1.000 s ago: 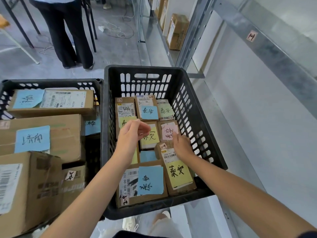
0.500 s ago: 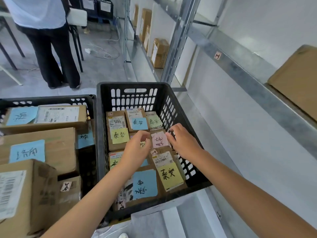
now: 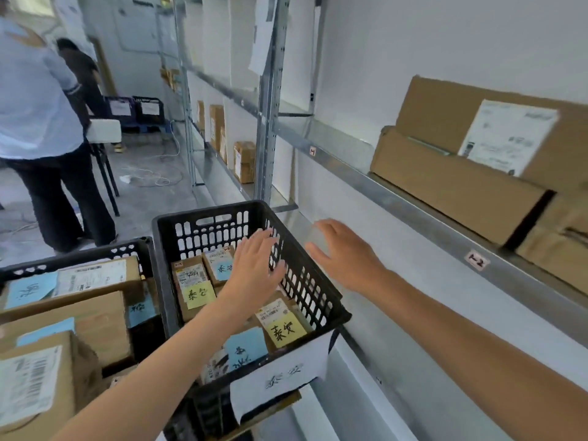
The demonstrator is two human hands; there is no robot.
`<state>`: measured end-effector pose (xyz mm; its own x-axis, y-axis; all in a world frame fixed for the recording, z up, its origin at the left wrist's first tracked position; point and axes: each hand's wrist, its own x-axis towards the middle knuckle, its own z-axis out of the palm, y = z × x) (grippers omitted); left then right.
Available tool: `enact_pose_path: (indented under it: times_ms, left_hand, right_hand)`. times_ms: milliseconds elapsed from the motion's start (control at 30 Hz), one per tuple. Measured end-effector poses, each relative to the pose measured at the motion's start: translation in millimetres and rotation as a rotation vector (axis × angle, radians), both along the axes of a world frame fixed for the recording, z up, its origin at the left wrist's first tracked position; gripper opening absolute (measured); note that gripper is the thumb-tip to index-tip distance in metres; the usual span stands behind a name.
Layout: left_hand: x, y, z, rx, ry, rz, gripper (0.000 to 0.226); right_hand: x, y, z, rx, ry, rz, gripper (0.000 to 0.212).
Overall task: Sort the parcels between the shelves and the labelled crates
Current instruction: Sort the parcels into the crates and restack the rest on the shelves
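Note:
A black slatted crate (image 3: 305,291) with a white paper label (image 3: 283,377) on its near wall holds several small cardboard parcels with blue and yellow notes, such as one with a yellow note (image 3: 284,326). My left hand (image 3: 257,265) hovers above the crate's right side, fingers straight, holding nothing. My right hand (image 3: 343,253) is outside the crate, raised toward the metal shelf (image 3: 413,214), fingers spread and empty. On that shelf lie long flat cardboard boxes (image 3: 458,183).
A second black crate (image 3: 79,253) at the left holds larger boxes with blue notes. Two people (image 3: 41,122) stand on the floor at the far left by a stool. More parcels (image 3: 243,160) sit on a lower shelf further along the rack.
Both hands lifted out of the crate with nothing in them. The right hand moved right past the crate's wall toward the shelf. The view tilted upward.

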<state>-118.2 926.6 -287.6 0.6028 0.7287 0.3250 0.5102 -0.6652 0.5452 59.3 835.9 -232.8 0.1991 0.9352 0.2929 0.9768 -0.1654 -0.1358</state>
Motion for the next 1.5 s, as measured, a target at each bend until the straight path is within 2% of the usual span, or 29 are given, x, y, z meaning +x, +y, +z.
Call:
enact_pose_path:
  times_ms: [300,500,667,833,1033,1167,1300,1400,1500]
  left_hand:
    - [-0.2,-65.7,63.7,0.187,-0.045,-0.187,0.057]
    - [28.0,-117.4,140.7,0.376,-0.156,-0.379,0.05]
    - [52.0,-141.3,195.3,0.37,-0.278,-0.409,0.045]
    - [77.7,-155.6,219.3,0.364,-0.2,-0.453,0.049]
    - [101.9,-130.3,229.5,0.233,-0.218,-0.423,0.048]
    - [125.7,-96.3,238.8,0.02,-0.214,-0.335,0.049]
    - [152.1,-66.0,247.2,-0.089,-0.23,-0.327,0.042]
    - [164.4,-48.4,254.8,-0.377,-0.409,-0.285,0.061]
    - [179.3,-30.0,260.3,-0.636,-0.475,-0.265,0.067]
  right_hand:
    - [-24.6,-103.6,91.8,0.198,-0.074,-0.137,0.052]
    - [-26.4,-189.8,153.8,0.43,-0.122,-0.318,0.045]
    - [-22.9,-236.1,179.3,0.439,-0.08,-0.436,0.048]
    - [-10.6,-252.7,189.4,0.417,0.007,-0.547,0.057]
    - [13.6,-237.8,195.4,0.395,0.156,-0.628,0.067]
    - [32.1,-219.1,198.9,0.387,0.265,-0.668,0.072]
    - [46.0,-203.8,205.3,0.4,0.373,-0.683,0.07]
    - [52.4,-195.2,208.2,0.455,0.456,-0.65,0.06]
    - [53.3,-189.0,209.5,0.503,0.544,-0.62,0.068]
